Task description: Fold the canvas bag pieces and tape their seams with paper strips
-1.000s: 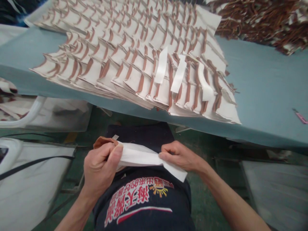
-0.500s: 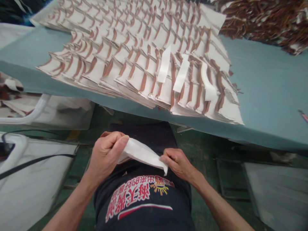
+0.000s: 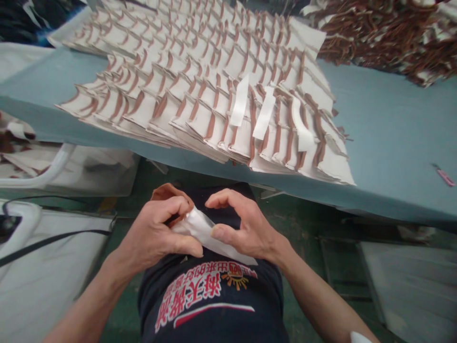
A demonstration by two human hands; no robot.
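Note:
My left hand is closed on a brown piece, which looks like leather or suede, with its thumb stretched out over a white strip. The strip slants down to the right from the brown piece, in front of the dark printed apron. My right hand has its thumb at the strip, while its fingers are raised and apart from the thumb. How the strip joins the brown piece is hidden by my left hand.
Ahead, a blue-grey table bears overlapping rows of white pieces with brown edges. Three loose white strips lie on them. A brown heap is at the back right, a pink-handled tool near the right edge. Pale bins stand left.
My right hand has let go of the strip's end and opened, moving left along it. My left thumb has stretched out and more of the brown piece shows. The view has shifted slightly.

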